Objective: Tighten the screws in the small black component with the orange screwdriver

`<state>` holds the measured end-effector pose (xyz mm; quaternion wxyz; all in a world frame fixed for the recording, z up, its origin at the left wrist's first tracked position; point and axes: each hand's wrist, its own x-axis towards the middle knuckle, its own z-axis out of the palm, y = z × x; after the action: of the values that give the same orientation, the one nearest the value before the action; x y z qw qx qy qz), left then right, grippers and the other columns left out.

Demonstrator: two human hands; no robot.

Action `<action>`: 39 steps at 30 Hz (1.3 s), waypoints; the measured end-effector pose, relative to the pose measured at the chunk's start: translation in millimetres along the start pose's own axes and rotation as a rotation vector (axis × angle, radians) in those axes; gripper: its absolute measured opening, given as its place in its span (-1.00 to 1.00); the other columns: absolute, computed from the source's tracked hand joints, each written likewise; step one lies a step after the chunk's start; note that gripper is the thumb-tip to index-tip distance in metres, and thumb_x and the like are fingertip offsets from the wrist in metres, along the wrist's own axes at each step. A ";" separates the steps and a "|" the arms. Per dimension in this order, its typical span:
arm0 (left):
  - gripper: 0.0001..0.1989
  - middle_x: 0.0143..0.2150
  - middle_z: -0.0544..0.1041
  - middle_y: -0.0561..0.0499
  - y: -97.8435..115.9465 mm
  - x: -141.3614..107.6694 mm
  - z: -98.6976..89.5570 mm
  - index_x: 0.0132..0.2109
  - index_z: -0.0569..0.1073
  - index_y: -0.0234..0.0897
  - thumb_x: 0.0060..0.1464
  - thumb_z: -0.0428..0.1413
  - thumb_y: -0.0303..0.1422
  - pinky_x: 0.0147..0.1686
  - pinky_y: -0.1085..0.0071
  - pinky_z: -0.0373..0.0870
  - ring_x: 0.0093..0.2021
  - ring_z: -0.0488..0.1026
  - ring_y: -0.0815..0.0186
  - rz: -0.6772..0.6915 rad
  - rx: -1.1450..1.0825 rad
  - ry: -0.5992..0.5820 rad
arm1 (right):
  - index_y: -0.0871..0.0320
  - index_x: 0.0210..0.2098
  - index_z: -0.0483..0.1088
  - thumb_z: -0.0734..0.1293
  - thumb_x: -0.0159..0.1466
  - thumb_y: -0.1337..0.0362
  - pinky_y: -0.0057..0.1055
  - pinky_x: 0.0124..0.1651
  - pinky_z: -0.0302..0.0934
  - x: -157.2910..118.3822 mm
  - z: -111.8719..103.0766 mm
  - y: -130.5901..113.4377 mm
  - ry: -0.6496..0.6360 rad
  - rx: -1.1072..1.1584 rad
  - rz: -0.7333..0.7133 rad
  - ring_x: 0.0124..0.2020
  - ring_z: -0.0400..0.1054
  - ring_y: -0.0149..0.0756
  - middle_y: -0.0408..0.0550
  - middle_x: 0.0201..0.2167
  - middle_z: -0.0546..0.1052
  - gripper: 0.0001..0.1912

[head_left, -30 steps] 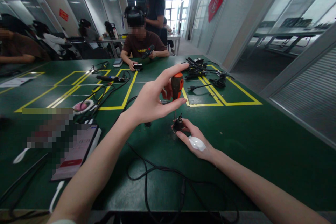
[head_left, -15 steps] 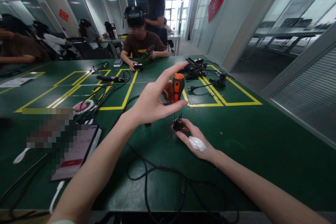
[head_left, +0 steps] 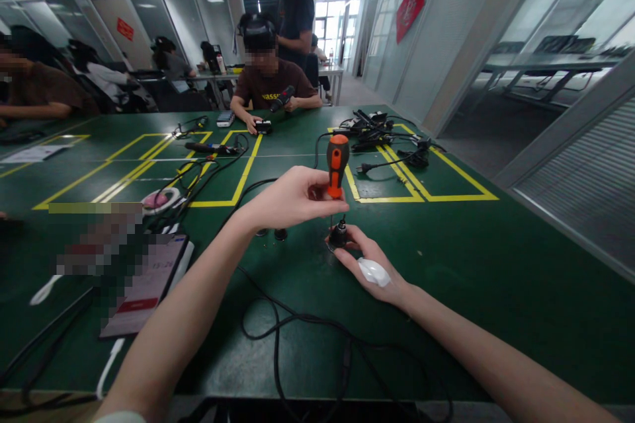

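An orange and dark grey screwdriver (head_left: pixel 338 165) stands upright, its thin shaft pointing down. My left hand (head_left: pixel 296 195) has its fingers closed round the lower end of the handle. Below, the screwdriver's tip meets a small black part with a pin on top (head_left: pixel 338 234), though the exact contact is too small to make out. My right hand (head_left: pixel 370 258) pinches that part between thumb and fingers, just above the table. A white patch (head_left: pixel 374 272) is on the back of this hand. Small dark round pieces (head_left: pixel 280 234) lie left of the part.
Black cables (head_left: pixel 297 318) loop across the green table (head_left: pixel 476 317) in front of me. A phone (head_left: pixel 143 291) and a roll of tape (head_left: pixel 161 200) lie on the left. Beyond are a cable pile (head_left: pixel 372 129) and a co-worker (head_left: pixel 272 82) holding a power drill (head_left: pixel 282 99).
My left hand's fingers were spread around the screwdriver handle; they have moved down and closed at its lower end. The right hand still holds the black part in about the same place.
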<state>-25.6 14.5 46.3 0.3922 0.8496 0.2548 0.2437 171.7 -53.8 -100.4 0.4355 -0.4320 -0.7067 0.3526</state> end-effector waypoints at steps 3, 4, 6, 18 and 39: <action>-0.75 -0.38 0.54 0.02 -3.5 -0.9 -4.2 -0.26 0.56 -0.42 0.11 0.24 -0.26 -0.36 0.52 0.34 -0.39 0.44 0.44 -0.019 0.019 -0.029 | 0.07 0.11 0.38 0.31 0.39 0.16 -0.07 0.10 0.47 -0.2 -0.1 1.5 -0.003 -0.006 0.002 0.01 0.56 -0.07 0.07 0.02 0.63 -0.67; -0.74 -0.38 0.54 0.01 -3.6 -1.2 -5.3 -0.26 0.56 -0.43 0.11 0.24 -0.25 -0.36 0.52 0.35 -0.39 0.44 0.43 -0.029 0.018 -0.035 | 0.07 0.11 0.39 0.31 0.39 0.17 -0.07 0.10 0.47 -0.3 -0.1 1.7 0.000 -0.006 0.002 0.02 0.56 -0.07 0.07 0.02 0.63 -0.67; -0.72 -0.36 0.55 0.00 -2.5 -2.1 -6.9 -0.26 0.56 -0.44 0.11 0.24 -0.24 -0.35 0.51 0.36 -0.38 0.44 0.43 -0.052 0.025 -0.059 | 0.08 0.11 0.39 0.32 0.38 0.17 -0.08 0.11 0.47 -0.5 -0.4 1.6 0.000 -0.004 0.003 0.02 0.56 -0.07 0.07 0.02 0.63 -0.67; -0.72 -0.18 0.62 -0.09 -0.5 -3.8 -6.5 -0.09 0.56 -0.41 0.14 0.22 -0.28 -0.23 0.43 0.51 -0.25 0.53 0.35 -0.007 0.009 -0.049 | 0.07 0.08 0.38 0.31 0.38 0.19 -0.07 0.09 0.47 0.0 -1.6 -3.3 -0.007 -0.022 0.006 -0.02 0.56 -0.07 0.07 -0.01 0.64 -0.70; -0.75 -0.28 0.55 0.04 -2.3 -1.5 -5.7 -0.16 0.48 -0.37 0.07 0.32 -0.35 -0.32 0.54 0.44 -0.35 0.45 0.47 0.058 0.001 0.030 | 0.08 0.11 0.38 0.32 0.38 0.17 -0.05 0.10 0.47 -0.3 -0.4 -0.5 -0.006 -0.006 0.001 0.01 0.55 -0.07 0.07 0.01 0.63 -0.67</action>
<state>-30.8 17.9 47.4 0.3809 0.8530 0.2361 0.2674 172.0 -54.2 -100.0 0.4319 -0.4325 -0.7090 0.3518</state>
